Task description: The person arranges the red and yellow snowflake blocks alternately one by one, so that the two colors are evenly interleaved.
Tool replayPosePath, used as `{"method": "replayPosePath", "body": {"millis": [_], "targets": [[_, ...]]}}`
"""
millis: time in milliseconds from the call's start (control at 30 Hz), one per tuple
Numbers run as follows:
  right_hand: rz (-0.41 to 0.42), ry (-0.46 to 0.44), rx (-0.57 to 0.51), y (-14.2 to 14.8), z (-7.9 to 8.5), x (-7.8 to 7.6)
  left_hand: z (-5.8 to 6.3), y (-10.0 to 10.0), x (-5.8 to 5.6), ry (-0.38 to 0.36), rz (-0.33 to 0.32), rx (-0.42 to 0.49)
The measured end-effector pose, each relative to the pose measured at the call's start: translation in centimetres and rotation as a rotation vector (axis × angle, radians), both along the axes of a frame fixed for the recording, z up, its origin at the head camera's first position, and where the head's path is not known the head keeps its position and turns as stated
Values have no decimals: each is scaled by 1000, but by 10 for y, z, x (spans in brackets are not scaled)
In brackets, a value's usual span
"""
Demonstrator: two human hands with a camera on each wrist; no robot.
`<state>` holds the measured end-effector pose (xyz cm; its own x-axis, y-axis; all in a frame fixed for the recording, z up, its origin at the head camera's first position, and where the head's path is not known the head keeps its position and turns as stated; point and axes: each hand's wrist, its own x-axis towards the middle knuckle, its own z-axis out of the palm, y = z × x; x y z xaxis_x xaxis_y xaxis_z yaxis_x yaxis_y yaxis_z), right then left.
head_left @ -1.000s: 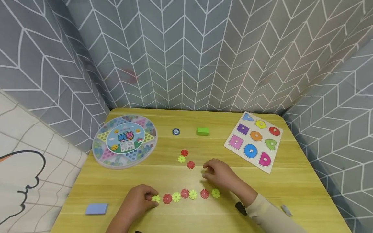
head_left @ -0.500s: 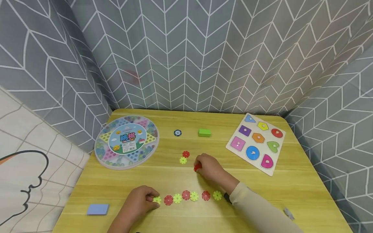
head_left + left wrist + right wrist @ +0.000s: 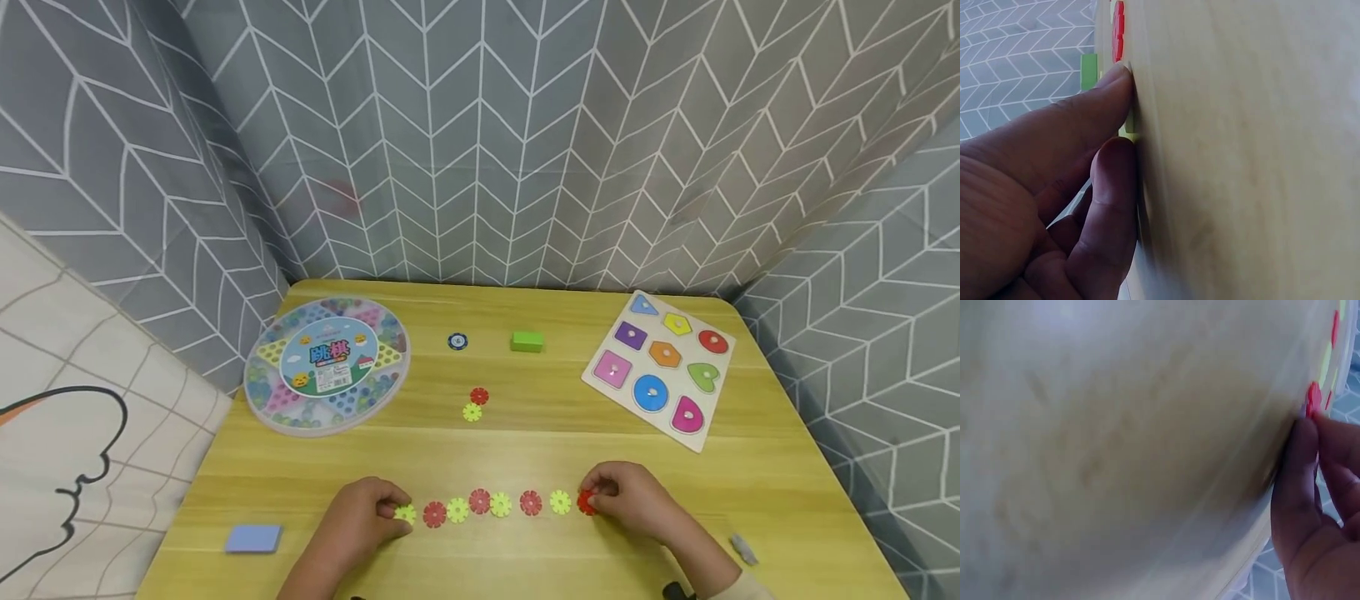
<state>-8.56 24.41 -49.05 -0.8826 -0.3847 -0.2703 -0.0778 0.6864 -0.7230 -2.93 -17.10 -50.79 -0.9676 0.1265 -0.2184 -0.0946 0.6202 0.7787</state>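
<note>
A row of notched plastic snowflake discs, red and yellow-green, lies across the front of the table in the head view. At its left end my left hand (image 3: pixel 365 517) pinches a yellow-green snowflake disc (image 3: pixel 405 514) between thumb and finger, low against the tabletop. At the right end, my right hand (image 3: pixel 628 498) pinches a red snowflake disc (image 3: pixel 586 502) by its edge, beside a yellow-green disc (image 3: pixel 560 502). The right wrist view has this red disc (image 3: pixel 1314 395) at the fingertips, tilted up from the table. Between the hands lie alternating discs, among them a red one (image 3: pixel 531 502).
Behind the row are another red disc (image 3: pixel 479 396) and a yellow-green one (image 3: pixel 472 412). Farther back are a round game box (image 3: pixel 258 392), a blue chip (image 3: pixel 457 342), a green block (image 3: pixel 527 342) and a shape puzzle board (image 3: pixel 678 392). A blue card (image 3: pixel 253 538) lies front left.
My right hand reached the loose red disc behind the row, picked it up and brought it forward and right to the row's right end. The left hand stayed at the left end.
</note>
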Motion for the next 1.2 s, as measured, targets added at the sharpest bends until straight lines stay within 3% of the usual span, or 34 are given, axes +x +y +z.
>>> {"method": "replayPosePath", "body": {"millis": [167, 300, 467, 600, 767, 900, 1033, 1200], "targets": [[-42, 108, 67, -6, -5, 9, 1, -1, 0, -14, 27, -11], [-65, 134, 116, -11, 5, 4, 0, -1, 1, -23, 24, -11], [-73, 224, 133, -24, 34, -22, -1, -2, 1, -14, 20, -8], [37, 277, 114, -51, 45, -55, 1, -3, 0, -15, 29, -9], [180, 239, 88, -93, 36, -97, 2, -4, -2, -20, 28, -11], [248, 221, 115, -117, 22, -119, 0, -2, -3, -16, 20, -5], [282, 228, 141, -133, 13, -129, 0, 0, -4, -15, 19, -3], [318, 243, 175, -151, 6, -130, 0, 0, -4, -23, 14, -7]]}}
